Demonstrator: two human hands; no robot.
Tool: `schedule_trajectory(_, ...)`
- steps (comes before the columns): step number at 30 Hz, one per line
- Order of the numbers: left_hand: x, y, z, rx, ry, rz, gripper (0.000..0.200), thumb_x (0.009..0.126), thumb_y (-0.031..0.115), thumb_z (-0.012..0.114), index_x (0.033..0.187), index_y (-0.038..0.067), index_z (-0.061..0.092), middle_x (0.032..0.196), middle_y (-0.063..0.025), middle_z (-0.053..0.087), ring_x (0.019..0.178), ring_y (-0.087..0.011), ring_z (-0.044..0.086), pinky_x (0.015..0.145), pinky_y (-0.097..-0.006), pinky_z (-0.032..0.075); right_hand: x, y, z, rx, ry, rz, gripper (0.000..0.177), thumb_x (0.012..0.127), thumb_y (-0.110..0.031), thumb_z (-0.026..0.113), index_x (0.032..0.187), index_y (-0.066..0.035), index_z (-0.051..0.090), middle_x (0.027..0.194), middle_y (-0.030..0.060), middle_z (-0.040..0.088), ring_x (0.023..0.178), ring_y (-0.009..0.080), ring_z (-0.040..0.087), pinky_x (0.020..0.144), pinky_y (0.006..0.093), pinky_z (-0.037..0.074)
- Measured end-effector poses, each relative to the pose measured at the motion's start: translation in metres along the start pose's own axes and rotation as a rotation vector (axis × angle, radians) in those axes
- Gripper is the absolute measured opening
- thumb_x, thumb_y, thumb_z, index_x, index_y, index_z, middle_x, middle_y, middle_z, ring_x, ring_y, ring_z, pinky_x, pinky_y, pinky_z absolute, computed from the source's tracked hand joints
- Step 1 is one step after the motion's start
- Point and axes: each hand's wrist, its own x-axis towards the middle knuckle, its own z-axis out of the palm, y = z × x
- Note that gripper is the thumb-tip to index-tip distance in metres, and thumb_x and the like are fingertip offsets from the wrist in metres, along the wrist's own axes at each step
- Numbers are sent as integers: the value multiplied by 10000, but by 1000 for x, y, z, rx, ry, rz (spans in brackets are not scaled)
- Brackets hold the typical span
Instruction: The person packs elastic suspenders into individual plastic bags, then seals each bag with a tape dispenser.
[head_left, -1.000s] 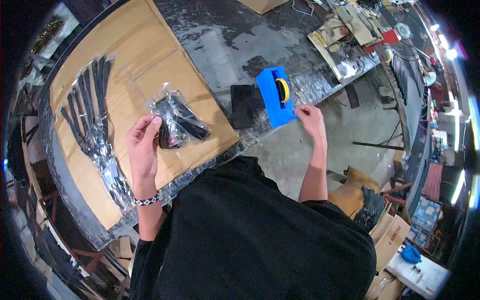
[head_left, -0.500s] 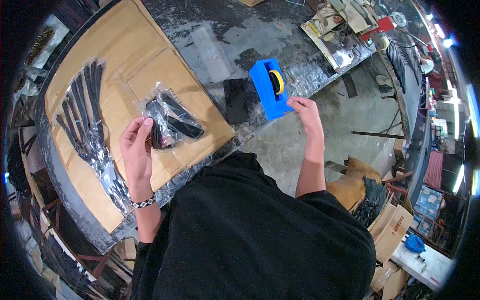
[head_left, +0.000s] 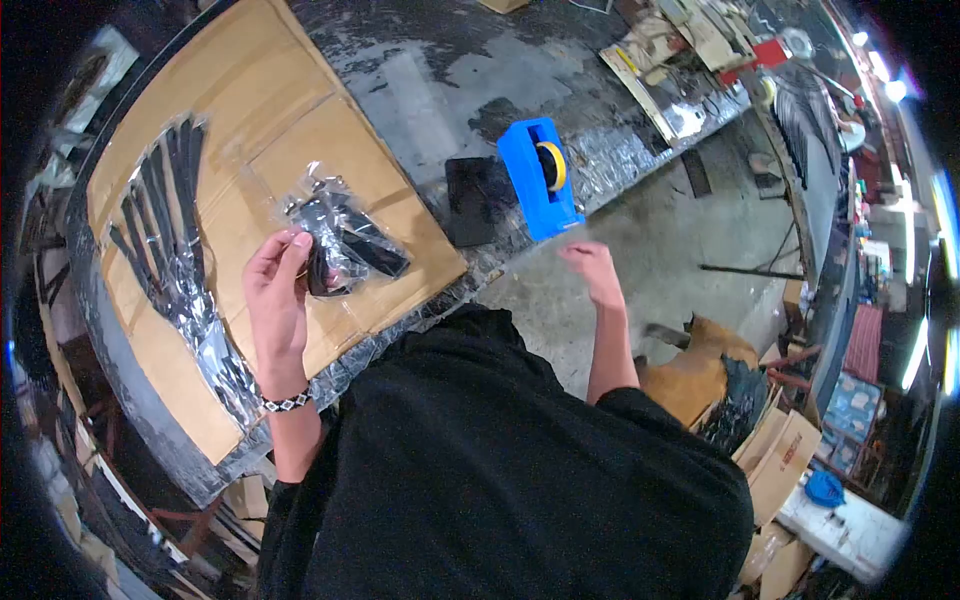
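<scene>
My left hand pinches the left edge of a clear plastic bag with black strips inside, over the cardboard sheet. Just below the blue tape dispenser is my right hand, its fingers pressed together and slightly blurred. What those fingers hold, if anything, is too small to make out. The dispenser carries a yellow-rimmed tape roll and stands near the table's edge. Left on the cardboard lies a fanned bundle of black strips in clear plastic.
A flat black rectangular object lies between cardboard and dispenser. Tools and parts are heaped on the far table end. Right of me are a brown hide-like piece and an open carton. Someone's white-clad part shows far right.
My right hand has moved down and slightly left, away from the dispenser's front end. My left hand keeps its pinch on the bag, nearly unmoved.
</scene>
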Motion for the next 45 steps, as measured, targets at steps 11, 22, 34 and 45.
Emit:
schedule_trajectory(11,-2,0,8,34,-98,-5,166,965,110,635,1076,-13,654,871,-35,664,697,-128,657,594,-293,594,-56,-202,92,317,-412,-290,168,917,-125,701,987,28,712,822,53,694,753,112,638,697,254,506)
schedule_trajectory(22,-7,-16,14,124,-117,60,105,959,81,647,996,-13,675,859,4,680,769,-47,605,669,-218,485,-78,-276,179,300,-559,-435,334,917,-26,667,1239,35,604,809,50,692,742,87,624,705,234,500)
schedule_trajectory(34,-10,-10,22,171,-113,71,141,953,99,657,1003,-32,674,810,14,664,747,-38,580,651,-215,470,-78,-274,189,188,-419,-509,472,905,2,649,1358,-15,518,758,51,675,711,74,594,685,239,477)
schedule_trajectory(45,-14,-19,27,273,-62,157,162,957,102,647,1020,-46,665,823,-14,680,765,-52,599,660,-230,487,-84,-271,198,-72,-195,-582,420,879,-51,694,1278,-25,567,687,102,645,583,149,582,573,314,469)
